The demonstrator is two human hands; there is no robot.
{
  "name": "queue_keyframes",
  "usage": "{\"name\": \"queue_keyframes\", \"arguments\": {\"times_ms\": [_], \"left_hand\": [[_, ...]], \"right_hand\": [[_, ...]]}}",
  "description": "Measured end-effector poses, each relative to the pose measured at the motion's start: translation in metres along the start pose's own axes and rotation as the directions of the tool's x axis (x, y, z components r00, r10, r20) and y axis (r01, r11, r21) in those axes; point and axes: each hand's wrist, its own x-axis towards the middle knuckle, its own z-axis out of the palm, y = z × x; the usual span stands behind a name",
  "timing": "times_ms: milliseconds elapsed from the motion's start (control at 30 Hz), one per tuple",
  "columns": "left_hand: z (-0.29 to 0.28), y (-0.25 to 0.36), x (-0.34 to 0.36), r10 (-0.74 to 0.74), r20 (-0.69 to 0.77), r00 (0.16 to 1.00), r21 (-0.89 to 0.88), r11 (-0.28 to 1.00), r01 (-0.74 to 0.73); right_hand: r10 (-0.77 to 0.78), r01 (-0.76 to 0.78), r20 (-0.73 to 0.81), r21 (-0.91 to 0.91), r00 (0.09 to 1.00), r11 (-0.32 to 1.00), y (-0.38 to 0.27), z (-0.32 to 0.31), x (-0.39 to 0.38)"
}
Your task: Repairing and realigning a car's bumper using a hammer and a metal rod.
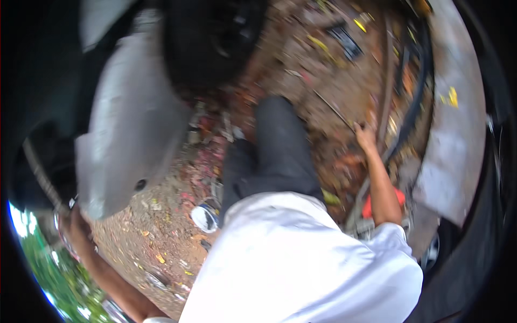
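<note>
My right hand [364, 134] is closed on a long thin metal rod [334, 107], which slants up and left over the dirt. My left hand [76, 229], blurred at the far left, is raised beside the lower corner of a pale grey body panel [126, 118], its fingers curled at the lower end of a long thin strip [40, 169]; whether it grips the strip or only touches it I cannot tell. My dark-trousered legs [277, 145] and white shirt fill the lower middle.
A black tyre [194, 43] is at the top. A long grey panel [447, 151] curves down the right, beside a dark hose [412, 124]. Littered dirt ground [151, 253] holds a white container [204, 216], a red object [371, 204] and a black object [344, 40]. Greenery shows at lower left.
</note>
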Motion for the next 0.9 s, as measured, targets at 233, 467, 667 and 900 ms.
{"name": "queue_keyframes", "arguments": {"times_ms": [233, 467, 667, 900], "left_hand": [[0.000, -0.011, 0.007, 0.180, 0.048, 0.982, -0.161, 0.972, -0.171], [0.004, -0.004, 0.002, 0.244, 0.001, 0.970, -0.144, 0.960, -0.242], [0.012, 0.018, -0.011, 0.055, -0.033, 0.998, 0.026, 0.998, -0.054], [-0.006, 0.038, -0.029, 0.310, 0.065, 0.948, 0.169, 0.933, -0.317]], "right_hand": [[0.134, -0.129, 0.170, -0.039, 0.976, 0.991, 0.089, 0.069, -0.089], [-0.080, 0.083, 0.269, 0.003, 0.960, 0.997, 0.011, 0.123, -0.062], [0.013, 0.007, 0.416, -0.047, 0.909, 0.999, -0.022, 0.194, -0.037], [0.403, -0.509, 0.337, 0.341, 0.851, 0.790, -0.047, 0.193, -0.034]]}}
